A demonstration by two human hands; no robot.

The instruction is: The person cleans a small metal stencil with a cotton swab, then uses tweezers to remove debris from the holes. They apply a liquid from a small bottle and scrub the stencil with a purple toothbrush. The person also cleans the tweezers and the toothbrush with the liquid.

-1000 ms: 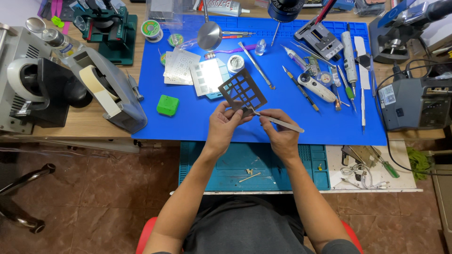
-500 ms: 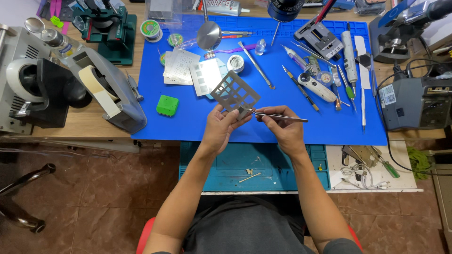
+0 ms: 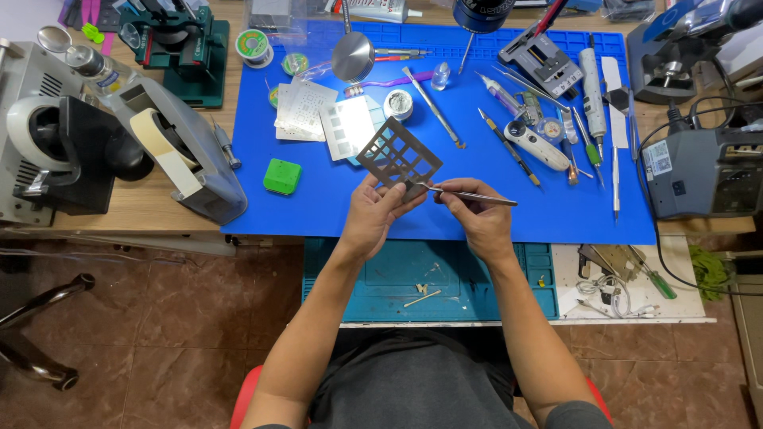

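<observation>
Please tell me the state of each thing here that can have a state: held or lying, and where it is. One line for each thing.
Metal grid stencil: held up, tilted, in the left hand.
Tweezers: held in the right hand, tip at the stencil's lower edge.
Green block: lying on the blue mat.
Tape dispenser: standing on the bench, tape loaded.

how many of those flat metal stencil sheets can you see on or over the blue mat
3: one grid stencil held in the left hand, and two pale stencil sheets lying side by side on the blue mat, at and. More may be stacked beneath.
</observation>
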